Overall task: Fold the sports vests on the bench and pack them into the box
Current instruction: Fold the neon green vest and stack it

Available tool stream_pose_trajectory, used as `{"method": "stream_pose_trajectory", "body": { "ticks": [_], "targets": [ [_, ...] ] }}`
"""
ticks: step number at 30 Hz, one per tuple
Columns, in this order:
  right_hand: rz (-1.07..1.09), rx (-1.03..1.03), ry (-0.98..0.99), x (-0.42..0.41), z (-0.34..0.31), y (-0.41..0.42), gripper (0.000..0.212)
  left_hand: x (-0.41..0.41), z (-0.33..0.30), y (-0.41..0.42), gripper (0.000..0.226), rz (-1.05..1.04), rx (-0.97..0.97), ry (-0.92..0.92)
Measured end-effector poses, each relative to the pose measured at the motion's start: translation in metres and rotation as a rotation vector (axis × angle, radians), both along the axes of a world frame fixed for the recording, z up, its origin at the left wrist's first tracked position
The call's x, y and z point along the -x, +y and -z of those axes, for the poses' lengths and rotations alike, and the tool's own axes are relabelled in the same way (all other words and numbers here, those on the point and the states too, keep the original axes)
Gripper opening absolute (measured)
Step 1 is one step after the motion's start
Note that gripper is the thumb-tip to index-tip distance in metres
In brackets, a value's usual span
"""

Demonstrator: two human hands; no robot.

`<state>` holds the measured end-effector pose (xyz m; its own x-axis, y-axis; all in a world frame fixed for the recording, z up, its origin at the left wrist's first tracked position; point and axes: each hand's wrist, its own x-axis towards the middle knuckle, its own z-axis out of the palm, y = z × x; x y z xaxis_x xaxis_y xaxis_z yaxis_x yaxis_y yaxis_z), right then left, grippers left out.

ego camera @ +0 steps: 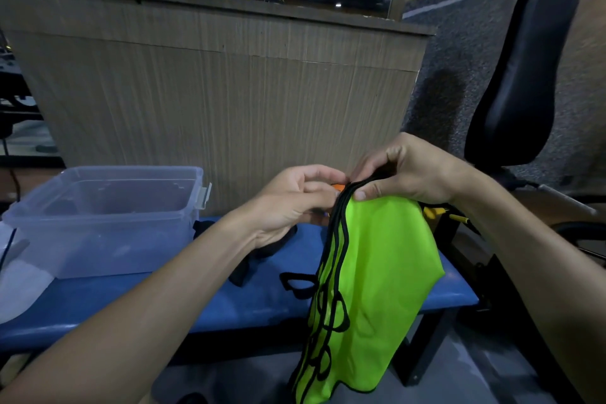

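Note:
A neon green sports vest (370, 279) with black trim hangs in the air over the right part of the blue bench (183, 298), folded into several layers. My right hand (406, 170) pinches its top edge from the right. My left hand (295, 197) grips the same black-trimmed edge from the left, with a bit of orange cloth (339, 187) showing between the fingers. The clear plastic box (108, 220) stands open on the left end of the bench. Black-edged fabric (262, 256) lies on the bench under my left wrist.
A tall wood-grain counter (229, 92) rises right behind the bench. A black padded seat (521, 75) stands to the right. White plastic (19, 275) lies beside the box at far left. Grey floor shows below the bench.

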<state>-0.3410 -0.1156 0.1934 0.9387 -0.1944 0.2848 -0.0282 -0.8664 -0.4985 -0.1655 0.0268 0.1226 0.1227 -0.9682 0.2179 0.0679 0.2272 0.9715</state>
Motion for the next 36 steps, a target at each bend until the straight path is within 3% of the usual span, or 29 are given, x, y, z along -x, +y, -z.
{"method": "stream_pose_trajectory", "body": {
  "ticks": [6, 9, 12, 15, 17, 19, 23, 26, 28, 30, 32, 34, 36],
  "targets": [
    [0.081, 0.083, 0.004, -0.005, 0.007, -0.005, 0.035, -0.004, -0.006, -0.004, 0.022, -0.056, 0.045, -0.047],
    [0.133, 0.086, 0.021, -0.006, 0.006, -0.007, 0.028, -0.003, -0.005, -0.004, 0.020, -0.063, 0.058, -0.077],
    [0.154, 0.083, -0.001, -0.010, 0.006, -0.004, 0.034, 0.000, -0.008, -0.004, 0.037, -0.108, 0.085, -0.233],
    [0.167, 0.068, -0.012, -0.014, 0.006, -0.005, 0.023, 0.007, -0.012, -0.007, 0.044, -0.191, 0.132, -0.397],
    [0.143, -0.030, -0.034, -0.016, 0.007, -0.004, 0.018, 0.008, -0.016, -0.009, 0.040, -0.244, 0.154, -0.454],
    [0.096, -0.197, -0.081, -0.013, 0.013, -0.007, 0.025, 0.002, -0.021, -0.008, 0.039, -0.272, 0.144, -0.482],
    [0.193, -0.286, -0.117, 0.001, 0.027, -0.021, 0.035, -0.013, -0.033, -0.002, 0.038, -0.303, 0.035, -0.370],
    [0.557, 0.202, -0.142, 0.000, 0.038, -0.031, 0.041, -0.013, -0.038, 0.001, 0.033, -0.270, -0.026, -0.221],
    [0.723, 0.312, -0.331, -0.007, 0.041, -0.018, 0.028, -0.008, -0.040, 0.002, 0.030, -0.288, -0.034, -0.156],
    [0.547, -0.020, -0.407, -0.012, 0.033, 0.009, 0.024, 0.000, -0.041, 0.002, 0.028, -0.306, -0.020, -0.111],
    [0.274, -0.437, -0.262, -0.015, 0.027, 0.039, 0.033, 0.005, -0.042, 0.000, 0.028, -0.330, 0.006, -0.066],
    [0.200, -0.388, -0.193, -0.021, 0.030, 0.052, 0.045, 0.009, -0.044, -0.001, 0.026, -0.348, 0.043, -0.035],
    [0.299, -0.101, -0.241, -0.031, 0.041, 0.052, 0.042, 0.013, -0.046, 0.000, 0.022, -0.352, 0.086, -0.100]
  ]
}}
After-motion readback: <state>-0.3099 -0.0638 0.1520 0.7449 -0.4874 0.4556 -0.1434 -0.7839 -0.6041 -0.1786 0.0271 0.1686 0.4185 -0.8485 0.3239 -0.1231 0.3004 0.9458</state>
